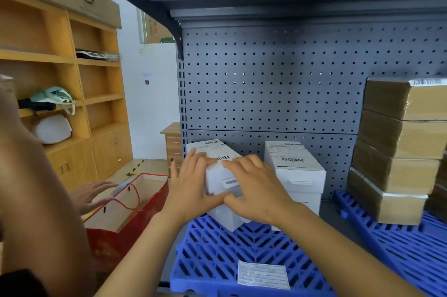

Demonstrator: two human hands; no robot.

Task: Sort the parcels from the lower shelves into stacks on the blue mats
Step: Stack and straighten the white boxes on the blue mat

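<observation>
The left grip [191,183] and the right grip [254,190] are both holding the white parcel [217,179], wrapping over its top. It is sitting on another white box [227,219] on the blue mat [217,260], inside the grey shelf [266,91].

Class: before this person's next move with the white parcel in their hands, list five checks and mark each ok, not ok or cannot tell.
1. Grip: left hand and right hand both hold the top white parcel, fingers on top, thumbs at its front: ok.
2. Label faces up, barcode showing: ok.
3. Seated squarely on the lower white parcel: cannot tell, the hands cover the joint.
4. Stack stands on the blue mat: ok.
5. Apart from the neighbouring white stack: ok.
</observation>
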